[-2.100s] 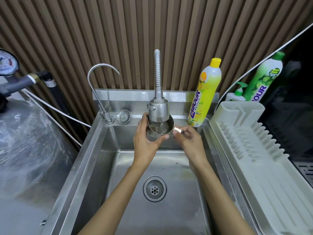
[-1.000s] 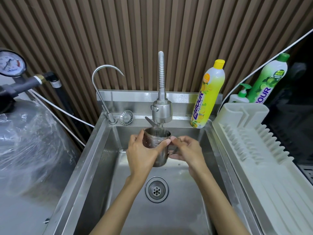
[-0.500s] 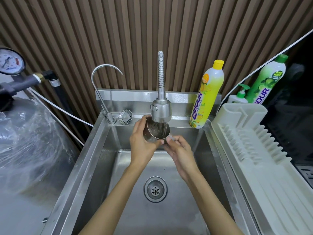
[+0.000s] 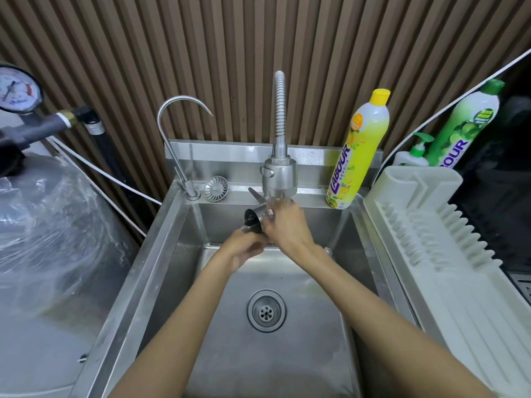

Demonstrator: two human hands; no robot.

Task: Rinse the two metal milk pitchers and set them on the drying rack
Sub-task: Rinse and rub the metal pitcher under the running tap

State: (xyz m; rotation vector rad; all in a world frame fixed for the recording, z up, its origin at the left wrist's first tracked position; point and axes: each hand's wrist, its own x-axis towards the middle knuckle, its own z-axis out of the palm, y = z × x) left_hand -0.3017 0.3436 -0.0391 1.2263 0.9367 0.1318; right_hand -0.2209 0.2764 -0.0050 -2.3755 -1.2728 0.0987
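Observation:
A small metal milk pitcher [image 4: 254,221] lies tipped on its side under the spray head of the flexible tap [image 4: 279,176], its dark mouth facing left. My right hand [image 4: 288,228] wraps over its body from above. My left hand [image 4: 245,249] cups it from below, and my two hands hide most of it. A thin metal lever [image 4: 255,195] pokes out just under the spray head. The white plastic drying rack [image 4: 436,254] stands to the right of the steel sink [image 4: 161,254] and holds nothing. No second pitcher is in view.
A slim gooseneck tap [image 4: 175,139] and a loose strainer [image 4: 215,188] sit at the sink's back left. A yellow detergent bottle [image 4: 359,150], a green one [image 4: 457,130] and a pump bottle [image 4: 413,153] stand at the back right. A plastic-wrapped tank [image 4: 43,239] with gauge fills the left.
The pitcher was upright under the spray with its mouth up. It now lies tipped sideways, my right hand has come over the top of it and my left hand has dropped beneath.

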